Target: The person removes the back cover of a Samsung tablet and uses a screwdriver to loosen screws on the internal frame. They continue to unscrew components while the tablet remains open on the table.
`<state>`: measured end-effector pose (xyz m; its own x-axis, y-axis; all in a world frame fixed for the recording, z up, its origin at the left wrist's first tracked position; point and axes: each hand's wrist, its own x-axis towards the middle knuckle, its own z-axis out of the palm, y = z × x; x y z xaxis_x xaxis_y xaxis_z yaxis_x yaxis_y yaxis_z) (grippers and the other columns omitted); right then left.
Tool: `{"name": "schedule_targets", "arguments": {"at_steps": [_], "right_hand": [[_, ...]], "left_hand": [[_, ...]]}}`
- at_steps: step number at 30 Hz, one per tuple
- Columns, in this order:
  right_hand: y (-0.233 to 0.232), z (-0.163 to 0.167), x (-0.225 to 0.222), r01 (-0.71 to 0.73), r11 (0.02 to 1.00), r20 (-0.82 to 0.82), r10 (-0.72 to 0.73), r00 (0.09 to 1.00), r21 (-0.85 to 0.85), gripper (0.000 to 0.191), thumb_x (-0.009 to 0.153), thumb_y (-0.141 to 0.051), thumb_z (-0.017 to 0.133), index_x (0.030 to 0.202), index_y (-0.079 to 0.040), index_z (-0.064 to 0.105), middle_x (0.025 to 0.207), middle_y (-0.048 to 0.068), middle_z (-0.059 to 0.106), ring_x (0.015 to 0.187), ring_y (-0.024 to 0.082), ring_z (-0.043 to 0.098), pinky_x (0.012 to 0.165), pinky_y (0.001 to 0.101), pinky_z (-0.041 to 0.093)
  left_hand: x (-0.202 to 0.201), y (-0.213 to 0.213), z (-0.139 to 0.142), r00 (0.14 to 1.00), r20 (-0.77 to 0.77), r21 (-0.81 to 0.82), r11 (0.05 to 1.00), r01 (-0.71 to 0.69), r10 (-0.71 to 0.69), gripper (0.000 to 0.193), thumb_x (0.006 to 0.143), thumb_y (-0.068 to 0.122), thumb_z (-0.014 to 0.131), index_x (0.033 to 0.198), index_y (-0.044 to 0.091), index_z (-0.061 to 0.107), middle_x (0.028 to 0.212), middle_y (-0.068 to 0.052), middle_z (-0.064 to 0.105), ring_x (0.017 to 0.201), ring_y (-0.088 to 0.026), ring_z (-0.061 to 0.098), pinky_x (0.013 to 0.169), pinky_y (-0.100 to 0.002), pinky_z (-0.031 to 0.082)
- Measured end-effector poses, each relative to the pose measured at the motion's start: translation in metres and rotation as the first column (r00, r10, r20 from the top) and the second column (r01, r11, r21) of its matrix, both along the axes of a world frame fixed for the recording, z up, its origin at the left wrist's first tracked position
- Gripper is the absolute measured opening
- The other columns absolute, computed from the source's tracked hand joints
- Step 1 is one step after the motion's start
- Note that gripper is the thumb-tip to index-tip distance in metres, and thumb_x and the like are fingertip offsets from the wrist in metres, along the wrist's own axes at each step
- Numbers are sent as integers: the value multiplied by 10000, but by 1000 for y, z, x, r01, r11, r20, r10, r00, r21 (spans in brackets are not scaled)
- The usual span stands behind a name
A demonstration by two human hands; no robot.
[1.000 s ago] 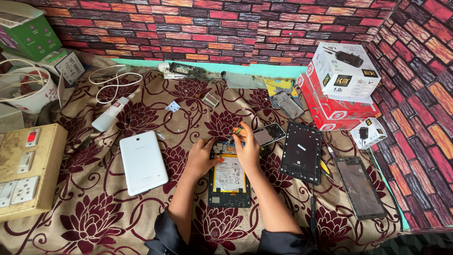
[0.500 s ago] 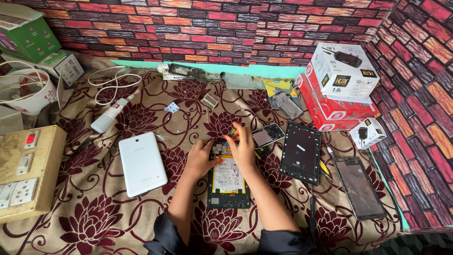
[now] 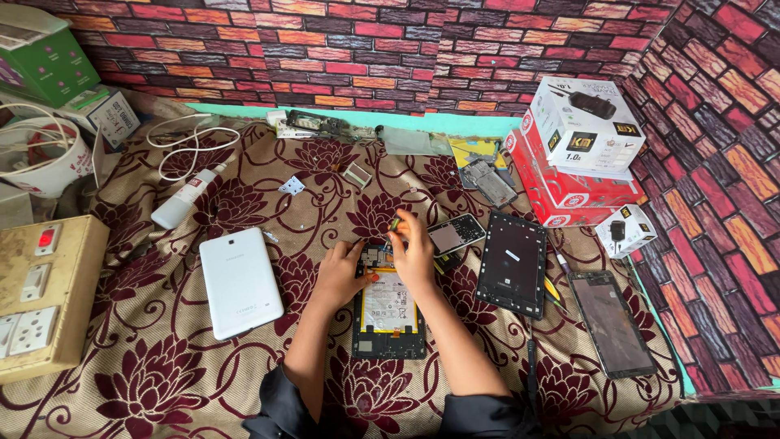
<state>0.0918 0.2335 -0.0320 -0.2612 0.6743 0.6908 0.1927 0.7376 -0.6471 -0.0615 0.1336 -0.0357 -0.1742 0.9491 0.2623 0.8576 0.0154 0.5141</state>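
Head view: opened tablet [image 3: 388, 305] is steadied by left hand [image 3: 340, 272] (fingers flat, nothing gripped); small part [image 3: 395, 223] is pinched by right hand [image 3: 414, 248].

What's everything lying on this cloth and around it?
Opened tablet: one, black frame, white battery, centre, under both hands.
White tablet: one, face down, left of it.
Black back cover: one, right of it.
Screen panel: one, dark, far right.
Small phone: one, near the right hand.
Boxes: red and white, stacked at upper right.
Switchboard: one, beige, left edge.
Cable: white, upper left.
Left hand: on the tablet's top edge.
Right hand: pinching a small part.
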Motion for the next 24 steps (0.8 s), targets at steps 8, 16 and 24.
{"name": "schedule_targets", "arguments": {"at_steps": [8, 16, 24], "right_hand": [[0, -6, 1, -35, 999, 8, 35, 999, -27, 472, 953, -29, 712, 1373, -54, 498, 1133, 142, 635, 1021, 249, 682, 918, 369, 579], [8, -11, 2, -81, 983, -56, 73, 996, -167, 468, 1010, -63, 645, 1433, -71, 444, 1164, 101, 663, 1067, 205, 673, 970, 338, 554], [7, -6, 0, -22, 994, -38, 18, 999, -109, 544, 908, -51, 775, 1362, -58, 476, 1103, 145, 593, 979, 205, 645, 904, 340, 551]], "left_hand": [[-2, -1, -2, 1000, 0, 23, 1000, 10, -10, 835, 724, 360, 875, 1434, 59, 555, 1254, -130, 586, 1178, -328, 558, 1024, -429, 453], [0, 0, 0, 1000, -13, -19, 1000, 4, -4, 867, 721, 371, 874, 1442, 35, 529, 1267, -131, 573, 1188, -327, 546, 1035, -433, 433], [1, 0, 1, 1000, 6, -10, 1000, 5, -5, 835, 741, 381, 862, 1441, 52, 544, 1259, -122, 581, 1195, -323, 546, 1048, -421, 435]]}}
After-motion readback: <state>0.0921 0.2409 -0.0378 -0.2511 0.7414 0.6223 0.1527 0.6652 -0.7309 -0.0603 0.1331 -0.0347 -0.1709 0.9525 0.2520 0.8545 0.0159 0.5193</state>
